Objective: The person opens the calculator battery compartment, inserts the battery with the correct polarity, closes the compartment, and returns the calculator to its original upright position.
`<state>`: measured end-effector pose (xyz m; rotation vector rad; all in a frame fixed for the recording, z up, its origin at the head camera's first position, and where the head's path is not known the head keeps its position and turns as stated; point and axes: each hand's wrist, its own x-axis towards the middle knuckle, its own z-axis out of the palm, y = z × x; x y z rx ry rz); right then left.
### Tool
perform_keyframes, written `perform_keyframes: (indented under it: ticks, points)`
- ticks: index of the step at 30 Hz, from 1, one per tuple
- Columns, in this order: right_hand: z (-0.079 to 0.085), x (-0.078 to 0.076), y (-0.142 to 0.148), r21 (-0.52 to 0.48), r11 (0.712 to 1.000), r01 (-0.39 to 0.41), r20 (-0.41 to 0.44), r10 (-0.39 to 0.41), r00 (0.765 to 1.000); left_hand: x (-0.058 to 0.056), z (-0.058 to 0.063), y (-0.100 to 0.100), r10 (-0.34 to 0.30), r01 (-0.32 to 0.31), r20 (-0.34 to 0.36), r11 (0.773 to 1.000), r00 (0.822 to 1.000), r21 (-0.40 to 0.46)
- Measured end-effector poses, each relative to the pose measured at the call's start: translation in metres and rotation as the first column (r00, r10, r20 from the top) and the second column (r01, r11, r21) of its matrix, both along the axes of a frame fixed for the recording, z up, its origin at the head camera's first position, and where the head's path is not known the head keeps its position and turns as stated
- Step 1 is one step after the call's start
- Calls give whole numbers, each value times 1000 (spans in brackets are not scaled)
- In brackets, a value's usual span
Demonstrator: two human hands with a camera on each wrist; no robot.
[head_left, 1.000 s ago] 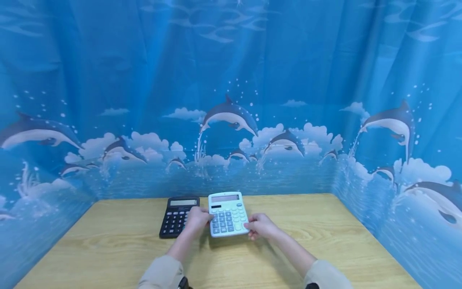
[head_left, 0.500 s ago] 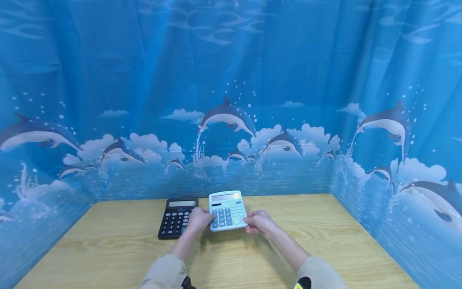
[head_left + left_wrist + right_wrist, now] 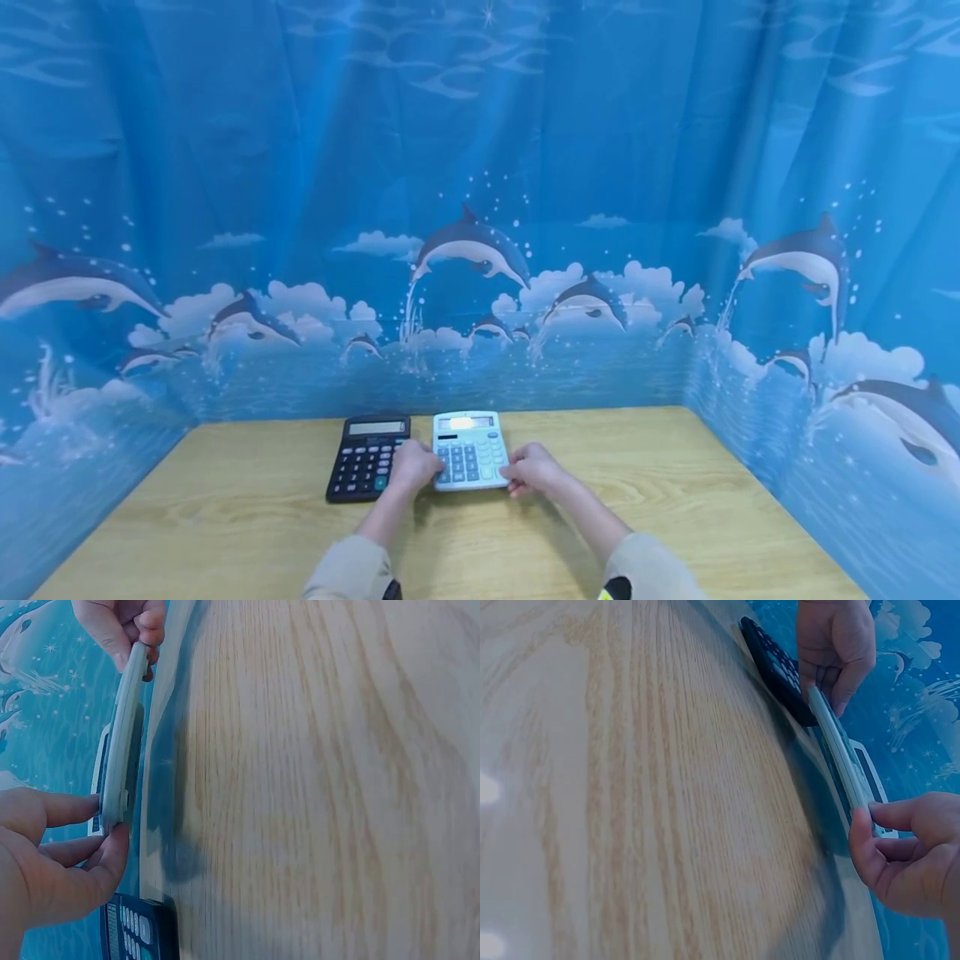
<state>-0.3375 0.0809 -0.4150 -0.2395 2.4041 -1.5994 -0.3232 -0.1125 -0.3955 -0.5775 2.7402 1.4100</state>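
A white calculator (image 3: pixel 470 451) with grey keys is held between both hands near the back of the table. My left hand (image 3: pixel 415 467) pinches its left edge, thumb on top and fingers beneath. At its right edge, my right hand (image 3: pixel 536 471) pinches the lower corner in the same way. Both wrist views show the white calculator (image 3: pixel 120 750) edge-on, its near edge raised above the wood with a shadow below. A black calculator (image 3: pixel 367 458) lies flat just left of it, partly hidden behind my left hand.
The wooden table (image 3: pixel 247 533) spreads out in front of and beside the calculators. A blue curtain (image 3: pixel 600 167) printed with dolphins rises behind the table's back edge and along both sides.
The white calculator first rises slightly, then comes lower and stands straighter beside the black one. Both hands keep hold of it and move with it. The black calculator stays put.
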Motion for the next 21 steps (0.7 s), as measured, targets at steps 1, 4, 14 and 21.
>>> perform_keyframes:
  ticks: [1,4,14,21]
  points:
    - [-1,1,0,21,1000,1,-12,-1,1000,-1,-1,1,5,-5,6,1000,1000,-1]
    - [-3,2,0,74,997,8,-43,-5,999,-2,-4,2,16,-16,21,1000,1000,-9]
    - [-3,2,-2,157,987,29,-83,-16,996,-4,-9,6,30,-30,9,997,1000,-71]
    - [-4,-1,-2,164,985,59,-80,-46,996,-7,-11,9,29,-30,-7,999,1000,-30]
